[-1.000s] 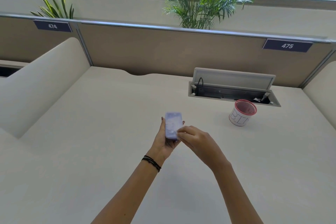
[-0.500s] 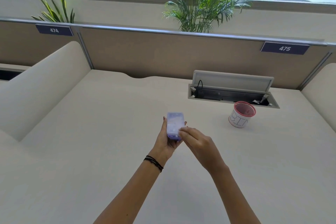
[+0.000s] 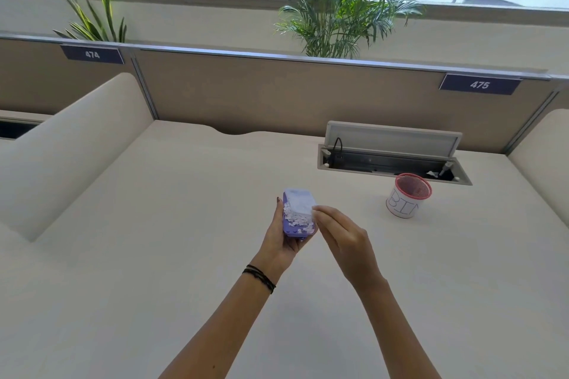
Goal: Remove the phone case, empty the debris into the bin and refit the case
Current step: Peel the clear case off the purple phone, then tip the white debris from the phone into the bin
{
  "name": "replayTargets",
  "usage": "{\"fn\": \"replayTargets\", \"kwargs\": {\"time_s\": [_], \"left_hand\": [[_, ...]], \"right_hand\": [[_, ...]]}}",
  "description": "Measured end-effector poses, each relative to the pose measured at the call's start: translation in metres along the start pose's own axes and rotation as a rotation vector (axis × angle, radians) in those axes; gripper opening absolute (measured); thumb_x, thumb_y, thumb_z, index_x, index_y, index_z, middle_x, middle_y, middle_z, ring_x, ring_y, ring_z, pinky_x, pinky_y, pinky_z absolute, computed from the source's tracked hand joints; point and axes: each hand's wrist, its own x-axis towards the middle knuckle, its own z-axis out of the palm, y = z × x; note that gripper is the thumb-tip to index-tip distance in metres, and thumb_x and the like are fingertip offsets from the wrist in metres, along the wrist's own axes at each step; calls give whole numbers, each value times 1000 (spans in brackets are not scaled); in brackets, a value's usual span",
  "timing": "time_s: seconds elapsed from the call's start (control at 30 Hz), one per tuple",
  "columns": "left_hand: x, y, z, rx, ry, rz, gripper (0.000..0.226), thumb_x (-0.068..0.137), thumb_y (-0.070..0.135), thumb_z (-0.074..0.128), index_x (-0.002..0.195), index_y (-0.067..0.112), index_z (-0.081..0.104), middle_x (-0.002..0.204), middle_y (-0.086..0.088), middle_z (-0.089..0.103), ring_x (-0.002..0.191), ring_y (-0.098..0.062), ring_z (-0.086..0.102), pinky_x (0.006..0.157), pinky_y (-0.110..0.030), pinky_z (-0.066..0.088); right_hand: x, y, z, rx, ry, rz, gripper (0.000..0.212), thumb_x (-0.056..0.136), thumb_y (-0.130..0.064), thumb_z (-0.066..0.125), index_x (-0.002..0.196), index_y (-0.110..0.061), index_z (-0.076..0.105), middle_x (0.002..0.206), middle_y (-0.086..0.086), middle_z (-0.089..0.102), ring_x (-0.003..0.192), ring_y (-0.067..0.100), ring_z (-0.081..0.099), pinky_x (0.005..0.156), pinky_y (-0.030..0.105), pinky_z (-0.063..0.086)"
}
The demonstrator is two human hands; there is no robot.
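My left hand (image 3: 281, 237) holds a purple phone case (image 3: 297, 229) from below, above the middle of the desk. Small white paper bits (image 3: 296, 218) lie inside the case's near half. A pale phone (image 3: 300, 201) covers the case's far half, with its near end raised out of the case. My right hand (image 3: 341, 237) pinches the phone's near right corner with its fingertips. The bin (image 3: 407, 200), a small white cup with a red mesh rim and "BIN" written on it, stands on the desk to the right, apart from both hands.
An open cable hatch (image 3: 391, 160) with a raised lid sits in the desk just behind the bin. A brown partition (image 3: 277, 95) closes the back. Cream side panels (image 3: 70, 144) rise at the left and far right edges.
The phone's near end has come up out of the purple case, and white paper bits now show inside it. Both hands have stayed at about the same spot over the desk.
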Motion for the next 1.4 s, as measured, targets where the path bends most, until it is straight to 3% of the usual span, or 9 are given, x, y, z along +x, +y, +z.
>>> {"fn": "replayTargets", "kwargs": {"time_s": [0.17, 0.33, 0.47, 0.53, 0.63, 0.77, 1.0, 1.17, 1.4], "left_hand": [[0, -2, -1, -6, -1, -30, 46, 95, 47, 34, 106, 11, 61, 87, -10, 75, 68, -23, 73, 67, -34, 60], [-1, -4, -3, -2, -11, -60, 47, 95, 47, 34, 103, 10, 62, 81, -9, 77, 67, -23, 73, 65, -34, 60], [-4, -6, -5, 13, -28, -107, 49, 95, 48, 35, 101, 8, 64, 81, -10, 77, 65, -22, 72, 63, -34, 60], [-6, -7, -7, 16, -32, -124, 51, 95, 48, 35, 102, 7, 64, 81, -10, 77, 65, -22, 72, 64, -34, 61], [-12, -8, -12, 3, -31, -139, 51, 95, 47, 36, 99, 6, 66, 81, -11, 76, 65, -21, 72, 64, -34, 62], [-17, -6, -20, -23, -24, -137, 51, 95, 47, 38, 99, 4, 67, 82, -12, 76, 65, -22, 72, 62, -34, 62], [-24, 4, -38, -75, 9, -92, 50, 95, 46, 39, 104, 3, 64, 82, -13, 75, 65, -23, 71, 62, -34, 62], [-29, 17, -47, -109, 21, -45, 49, 94, 46, 41, 100, 4, 66, 83, -13, 75, 65, -22, 71, 64, -34, 62], [-34, 30, -55, -132, 24, -4, 49, 96, 45, 37, 102, 5, 64, 81, -12, 75, 65, -21, 72, 63, -33, 62]], "right_hand": [[11, 4, 2, 20, 152, 160, 21, 76, 2, 70, 97, 5, 68, 96, 17, 73, 88, 24, 70, 80, 25, 54], [19, 10, 7, 81, 301, 309, 19, 79, 0, 66, 97, 6, 68, 94, 19, 73, 87, 17, 65, 78, 29, 55], [21, 20, 10, 139, 394, 479, 18, 83, -3, 64, 99, 3, 68, 95, 17, 72, 85, 13, 63, 75, 22, 52], [19, 27, 12, 171, 413, 554, 17, 84, -5, 64, 99, 1, 69, 94, 15, 73, 82, 13, 63, 72, 18, 52], [15, 35, 14, 280, 438, 701, 17, 84, -8, 65, 98, 0, 69, 89, 8, 71, 75, 16, 66, 68, 26, 58], [5, 47, 18, 424, 462, 847, 17, 84, -7, 65, 99, 1, 69, 87, 9, 71, 75, 20, 69, 64, 12, 57], [-19, 59, 30, 608, 456, 1028, 13, 80, -2, 68, 93, 0, 71, 78, 13, 71, 71, 21, 71, 63, 18, 59], [-39, 59, 44, 686, 244, 1140, 8, 79, 1, 68, 86, 0, 71, 74, 15, 70, 65, 18, 69, 58, 16, 58], [-65, 29, 78, 721, -389, 1117, 13, 78, 10, 61, 76, 3, 72, 67, 14, 70, 58, 17, 67, 55, 21, 57]]}}
